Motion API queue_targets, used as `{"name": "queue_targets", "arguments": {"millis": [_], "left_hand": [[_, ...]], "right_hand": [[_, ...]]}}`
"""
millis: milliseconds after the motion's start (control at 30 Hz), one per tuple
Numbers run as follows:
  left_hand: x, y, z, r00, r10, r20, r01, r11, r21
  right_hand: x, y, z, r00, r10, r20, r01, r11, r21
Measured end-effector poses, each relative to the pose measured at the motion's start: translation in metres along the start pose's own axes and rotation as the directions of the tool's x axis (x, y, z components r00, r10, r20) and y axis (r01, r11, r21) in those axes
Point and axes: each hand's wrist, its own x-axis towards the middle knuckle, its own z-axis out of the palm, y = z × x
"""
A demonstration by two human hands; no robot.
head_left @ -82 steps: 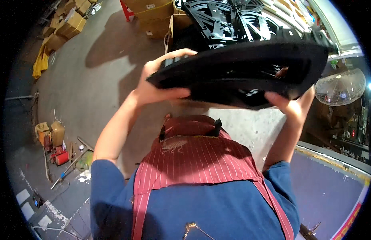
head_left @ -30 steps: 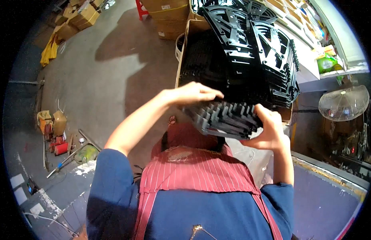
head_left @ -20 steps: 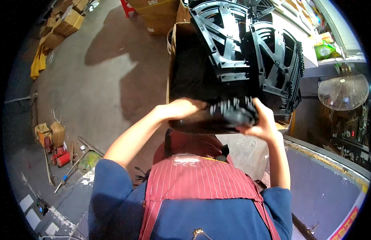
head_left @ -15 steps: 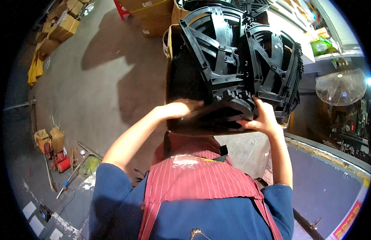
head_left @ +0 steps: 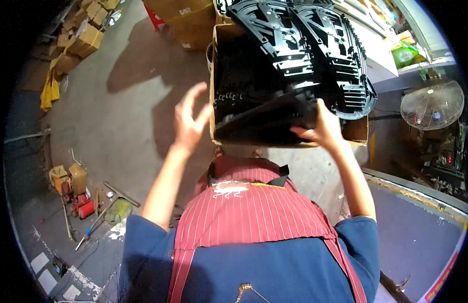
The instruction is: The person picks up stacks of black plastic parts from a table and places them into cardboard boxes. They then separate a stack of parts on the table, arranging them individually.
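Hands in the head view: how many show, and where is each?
2. The left hand is open by the left edge of the cardboard box; the right hand grips the right end of a black plastic part at the box's near side.

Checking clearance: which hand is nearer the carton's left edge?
Left. The left hand is open just left of the carton's left edge; the right hand is well right of it, gripping a black part.

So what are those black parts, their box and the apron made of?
The black parts: probably moulded plastic, from their repeated ribs and glossy highlights. The box: likely matt cardboard, from its plain brown walls. The apron: seemingly matt fabric, from its rumpled edge.
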Motion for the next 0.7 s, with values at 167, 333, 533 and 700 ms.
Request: {"name": "queue_targets", "arguments": {"millis": [167, 333, 533, 700], "left_hand": [[-0.031, -0.010, 0.061, 0.922, -0.364, -0.136, 0.247, 0.820, -0.516], [-0.030, -0.020, 0.065, 0.943, -0.301, -0.141, 0.233, 0.901, -0.366], [0.033, -0.032, 0.032, 0.944, -0.275, -0.181, 0.287, 0.957, 0.044], [0.133, 0.004, 0.023, 0.987, -0.078, -0.141, 0.109, 0.968, 0.224]], "right_hand": [[0.003, -0.012, 0.012, 0.996, 0.064, 0.067, -0.063, 0.998, -0.008], [-0.010, -0.032, 0.001, 0.993, 0.112, 0.036, -0.114, 0.992, 0.047], [-0.012, -0.013, -0.067, 0.954, -0.141, 0.266, 0.173, 0.980, -0.099], [0.066, 0.039, -0.179, 1.000, -0.012, -0.027, 0.021, 0.927, 0.374]]}}
